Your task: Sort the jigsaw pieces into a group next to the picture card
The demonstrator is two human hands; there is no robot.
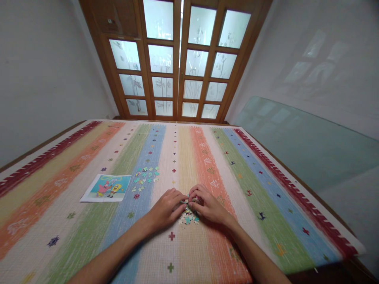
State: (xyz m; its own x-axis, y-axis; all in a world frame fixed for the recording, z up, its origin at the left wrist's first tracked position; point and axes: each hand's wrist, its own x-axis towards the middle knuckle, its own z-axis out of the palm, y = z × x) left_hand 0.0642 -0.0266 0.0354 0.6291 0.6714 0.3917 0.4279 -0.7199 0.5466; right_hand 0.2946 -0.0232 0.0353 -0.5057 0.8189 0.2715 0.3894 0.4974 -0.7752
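My left hand and my right hand meet over a small pile of jigsaw puzzle pieces. Fingers and thumb are bent together in a pinch on each hand, with a puzzle piece between them, mostly hidden by the fingertips. The pile is teal, white and multicoloured, partly covered by my hands. Farther left, a group of loose puzzle pieces is spread out in rough rows. Beside that group lies a printed picture sheet with a pink and a yellow cartoon figure on teal.
A striped cloth covers the wide table beneath everything. Beyond its far edge stand wooden doors with frosted glass panes. To the right, a pale green panel runs along the white wall; another wall rises at left.
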